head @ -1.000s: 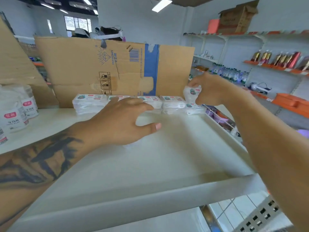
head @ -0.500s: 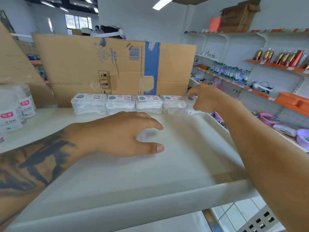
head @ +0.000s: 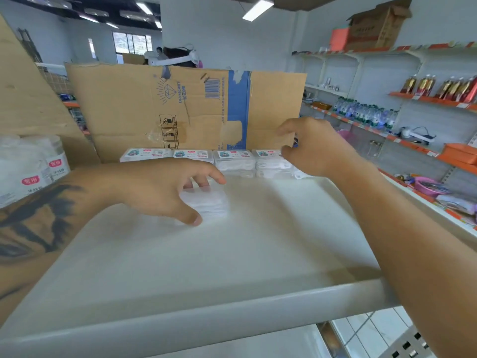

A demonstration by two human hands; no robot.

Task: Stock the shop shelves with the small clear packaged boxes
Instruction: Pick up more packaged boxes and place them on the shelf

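Note:
A row of small clear packaged boxes [head: 233, 161] with printed labels stands two high along the back of the white shelf [head: 258, 254]. One more clear box [head: 210, 205] lies on the shelf in front of the row. My left hand [head: 160, 189] arches over it, thumb at its near side and fingers at its far side, gripping it. My right hand [head: 317, 148] hovers just above the right end of the row, its fingers loosely curled and holding nothing.
A flattened cardboard sheet [head: 180, 107] stands behind the row as a back wall. White tubs with red labels [head: 31, 171] sit at the shelf's left. Wall shelves with water bottles [head: 366, 115] and amber bottles [head: 438, 86] run along the right.
My right hand set its box down at the row's right end, let go and lifted. My left hand shifted right and forward on the shelf with the clear box under it.

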